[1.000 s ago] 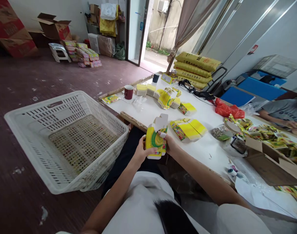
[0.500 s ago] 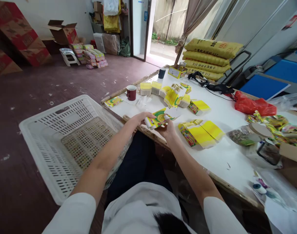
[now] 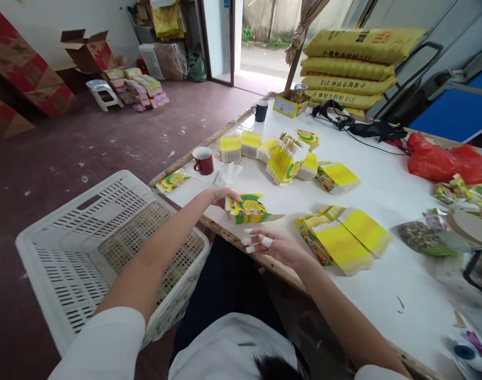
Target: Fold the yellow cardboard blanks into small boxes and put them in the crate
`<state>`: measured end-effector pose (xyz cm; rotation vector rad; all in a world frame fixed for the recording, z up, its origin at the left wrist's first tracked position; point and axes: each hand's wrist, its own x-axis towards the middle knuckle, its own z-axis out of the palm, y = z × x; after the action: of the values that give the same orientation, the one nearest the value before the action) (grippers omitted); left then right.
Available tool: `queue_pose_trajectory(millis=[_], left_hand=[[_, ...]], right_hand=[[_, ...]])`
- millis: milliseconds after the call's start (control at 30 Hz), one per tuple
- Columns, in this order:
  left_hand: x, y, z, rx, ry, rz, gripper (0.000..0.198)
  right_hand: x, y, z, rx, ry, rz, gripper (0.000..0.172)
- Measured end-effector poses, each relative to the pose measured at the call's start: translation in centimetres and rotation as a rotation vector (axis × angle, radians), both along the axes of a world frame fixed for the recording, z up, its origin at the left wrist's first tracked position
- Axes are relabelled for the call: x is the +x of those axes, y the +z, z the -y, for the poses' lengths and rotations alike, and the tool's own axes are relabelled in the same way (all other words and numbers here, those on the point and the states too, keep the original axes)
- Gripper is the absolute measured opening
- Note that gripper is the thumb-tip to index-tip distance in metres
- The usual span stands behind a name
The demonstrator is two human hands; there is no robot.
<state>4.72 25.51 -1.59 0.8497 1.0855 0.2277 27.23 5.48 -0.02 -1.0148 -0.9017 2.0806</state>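
1. The left hand grips one end of a small yellow and green carton. Its fingers curl over the carton's top edge and close on it.
2. The carton rests on the white bench, near its front edge. Its long axis runs sideways, away from the left fingers and toward the person's right. A pale flap sticks out at the far end.
3. The right hand hovers just in front of the carton, on the side nearer the person, without touching it. It is spread and holds nothing. White tape wraps its fingertips, which point toward the carton.
4. The left hand is therefore on the carton, and the right hand is close beside it but apart.
5. To the right of the right fingers, a stack of flat yellow cartons lies fanned out on the bench.
6. Beyond the left fingers stands a red mug.
7. Below the left forearm, off the bench, sits a white plastic crate.
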Motion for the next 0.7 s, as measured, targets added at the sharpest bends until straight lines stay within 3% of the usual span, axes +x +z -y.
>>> queue_pose_trajectory(millis=[100,200,367,500,700], left_hand=[[-0.1,-0.4,-0.9,-0.025,-0.02,0.01,0.049],[-0.1,-0.5,-1.6,-0.065,-0.091,0.02,0.053],[-0.9,-0.4,-2.7,-0.1,-0.164,0.024,0.057],[-3.2,0.1,-3.7,-0.083,-0.183,0.008,0.06],[-6.7,1.2,-5.4,-0.035,-0.251,-0.111,0.073]], right_hand=[[1.8,0.7,0.6,0.106,-0.058,0.079,0.058],[3.0,0.6,0.8,0.16,-0.161,0.184,0.052],[3.3,-1.2,2.0,0.074,-0.301,0.254,0.051],[2.8,-2.1,2.4,0.042,-0.343,0.282,0.05],[1.8,-2.1,1.0,0.115,-0.336,0.338,0.052]])
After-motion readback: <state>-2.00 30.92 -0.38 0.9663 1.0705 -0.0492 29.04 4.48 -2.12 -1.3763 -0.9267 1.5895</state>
